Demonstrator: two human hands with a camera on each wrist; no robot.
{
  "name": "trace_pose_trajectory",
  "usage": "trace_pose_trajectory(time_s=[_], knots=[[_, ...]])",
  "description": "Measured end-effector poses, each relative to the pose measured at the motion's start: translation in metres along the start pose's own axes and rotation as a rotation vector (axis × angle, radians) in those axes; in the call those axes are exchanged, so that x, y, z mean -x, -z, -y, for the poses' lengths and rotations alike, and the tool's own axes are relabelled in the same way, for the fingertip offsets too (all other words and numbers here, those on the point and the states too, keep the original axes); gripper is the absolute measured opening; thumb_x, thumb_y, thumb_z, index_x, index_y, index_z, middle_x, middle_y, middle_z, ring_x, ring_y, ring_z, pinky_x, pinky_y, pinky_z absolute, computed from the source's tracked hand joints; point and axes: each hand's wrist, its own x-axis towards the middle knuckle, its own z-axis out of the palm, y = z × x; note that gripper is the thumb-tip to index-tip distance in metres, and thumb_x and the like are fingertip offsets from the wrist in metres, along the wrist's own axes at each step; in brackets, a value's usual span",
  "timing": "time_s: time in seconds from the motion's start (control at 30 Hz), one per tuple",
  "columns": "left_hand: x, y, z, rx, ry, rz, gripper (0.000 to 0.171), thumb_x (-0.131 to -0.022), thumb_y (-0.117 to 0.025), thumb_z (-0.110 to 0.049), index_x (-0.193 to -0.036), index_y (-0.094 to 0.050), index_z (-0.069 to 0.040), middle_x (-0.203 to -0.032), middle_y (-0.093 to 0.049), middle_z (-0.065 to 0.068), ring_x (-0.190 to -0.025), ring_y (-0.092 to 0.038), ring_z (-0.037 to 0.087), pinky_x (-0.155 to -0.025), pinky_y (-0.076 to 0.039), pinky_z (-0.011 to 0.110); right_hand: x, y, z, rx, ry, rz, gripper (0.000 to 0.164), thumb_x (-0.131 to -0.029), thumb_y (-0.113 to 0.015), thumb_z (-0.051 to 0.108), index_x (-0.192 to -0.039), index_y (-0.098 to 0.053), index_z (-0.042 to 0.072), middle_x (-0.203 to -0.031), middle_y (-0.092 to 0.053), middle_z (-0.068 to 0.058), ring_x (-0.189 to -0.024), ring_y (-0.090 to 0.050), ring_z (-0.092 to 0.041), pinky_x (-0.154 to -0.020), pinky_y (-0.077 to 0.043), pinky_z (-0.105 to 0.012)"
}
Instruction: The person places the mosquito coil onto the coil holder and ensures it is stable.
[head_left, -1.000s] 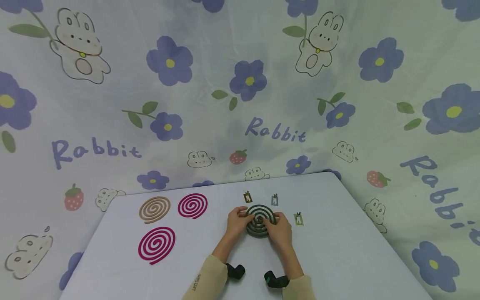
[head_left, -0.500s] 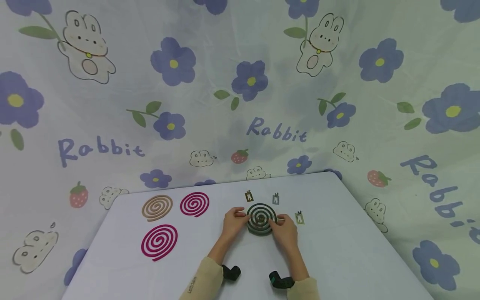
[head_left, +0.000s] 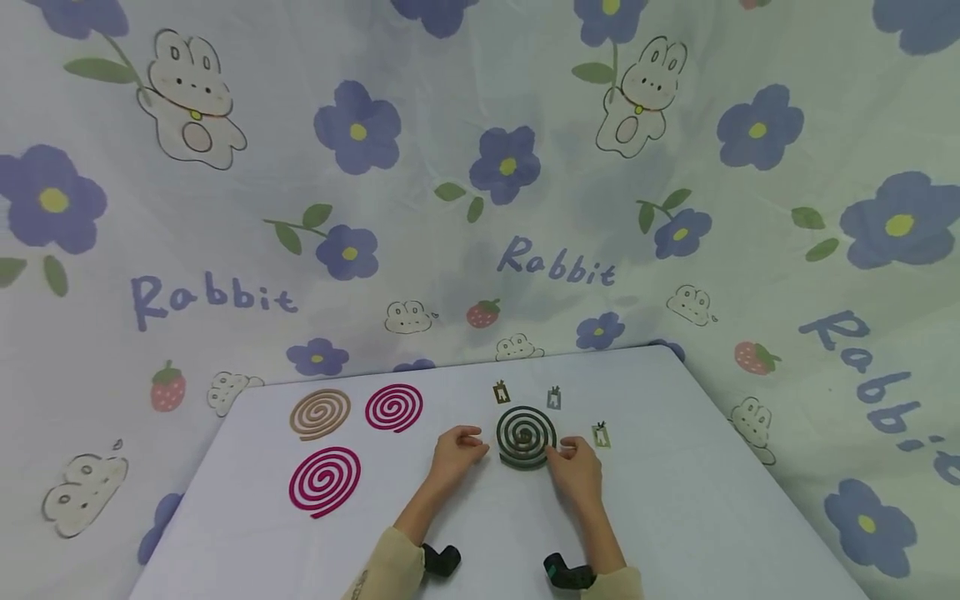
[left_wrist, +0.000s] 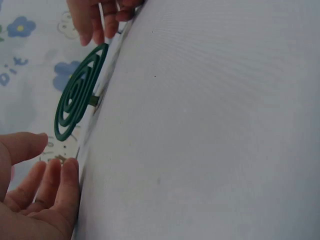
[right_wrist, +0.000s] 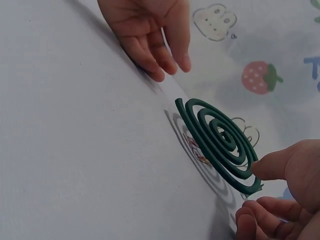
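A dark green mosquito coil [head_left: 527, 455] lies flat, raised over the white table in front of me. Under it a small stand [left_wrist: 93, 101] shows in the left wrist view. My left hand [head_left: 455, 457] is off to the coil's left, thumb and fingers spread apart and holding nothing. At the right edge, the thumb of my right hand [head_left: 578, 475] overlaps the outer ring, and its loosely bent fingers lie below the coil's level. In the right wrist view a gap shows between that thumb [right_wrist: 275, 167] and the fingers.
Two magenta coils [head_left: 392, 408] and a tan coil [head_left: 318, 414] lie on the table [head_left: 480, 533] at left. Behind and right of the green coil lie small metal stands: a bronze one [head_left: 496, 395], a silver one [head_left: 550, 400], a gold one [head_left: 596, 437]. A patterned curtain [head_left: 420, 225] hangs behind.
My left hand has let go of the green coil and drawn away to the left. My right hand has slid outward to the coil's right edge. The coil stays in place.
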Motion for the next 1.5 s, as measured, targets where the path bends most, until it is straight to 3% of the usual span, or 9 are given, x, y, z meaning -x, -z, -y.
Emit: trace_pose_trajectory(time_s=[0.27, 0.43, 0.73, 1.0, 1.3, 1.5], knots=[[0.019, 0.022, -0.005, -0.042, 0.018, 0.121, 0.031, -0.086, -0.071, -0.007, -0.112, -0.063, 0.007, -0.085, -0.062, 0.005, -0.074, -0.061, 0.015, -0.062, -0.053, 0.026, 0.011, -0.001, 0.003, -0.018, 0.032, 0.007, 0.031, -0.087, -0.071, 0.025, -0.105, -0.065, 0.000, -0.078, -0.063, -0.004, -0.069, -0.058, -0.020, -0.061, -0.046, -0.037], [0.030, 0.036, -0.009, -0.092, -0.022, 0.159, 0.030, -0.088, -0.070, -0.009, -0.113, -0.063, 0.006, -0.087, -0.063, 0.005, -0.076, -0.062, 0.016, -0.062, -0.053, 0.027, 0.016, -0.003, 0.011, -0.039, 0.077, 0.024, 0.026, -0.086, -0.072, 0.024, -0.101, -0.067, 0.002, -0.076, -0.062, -0.002, -0.067, -0.056, -0.018, -0.059, -0.046, -0.034], [0.048, 0.068, -0.013, -0.179, -0.098, 0.105, 0.027, -0.088, -0.070, -0.010, -0.111, -0.065, 0.004, -0.087, -0.064, 0.005, -0.076, -0.061, 0.017, -0.060, -0.051, 0.025, 0.017, -0.013, 0.045, -0.105, 0.203, 0.129, 0.024, -0.087, -0.072, 0.019, -0.100, -0.067, 0.001, -0.077, -0.060, -0.003, -0.067, -0.054, -0.017, -0.054, -0.046, -0.029], [0.059, 0.097, -0.017, -0.246, -0.124, 0.080, 0.025, -0.089, -0.070, -0.012, -0.108, -0.066, 0.003, -0.088, -0.064, 0.003, -0.078, -0.063, 0.019, -0.063, -0.051, 0.025, 0.014, -0.032, 0.085, -0.067, 0.293, 0.258, 0.021, -0.086, -0.074, 0.021, -0.098, -0.066, 0.006, -0.078, -0.058, -0.001, -0.070, -0.053, -0.017, -0.057, -0.046, -0.031], [0.055, 0.127, -0.017, -0.298, -0.080, 0.019, 0.023, -0.088, -0.071, -0.011, -0.107, -0.068, 0.001, -0.089, -0.064, 0.002, -0.079, -0.063, 0.017, -0.064, -0.051, 0.025, 0.009, -0.058, 0.119, -0.011, 0.440, 0.382, 0.022, -0.088, -0.072, 0.024, -0.099, -0.066, 0.006, -0.080, -0.059, 0.000, -0.067, -0.053, -0.016, -0.054, -0.046, -0.030], [0.040, 0.149, -0.024, -0.344, -0.035, -0.035, 0.018, -0.087, -0.071, -0.008, -0.105, -0.069, -0.002, -0.087, -0.064, 0.000, -0.079, -0.063, 0.016, -0.066, -0.051, 0.027, 0.002, -0.074, 0.148, 0.046, 0.509, 0.444, 0.022, -0.088, -0.072, 0.025, -0.099, -0.066, 0.006, -0.081, -0.061, 0.001, -0.069, -0.055, -0.015, -0.056, -0.047, -0.030]])
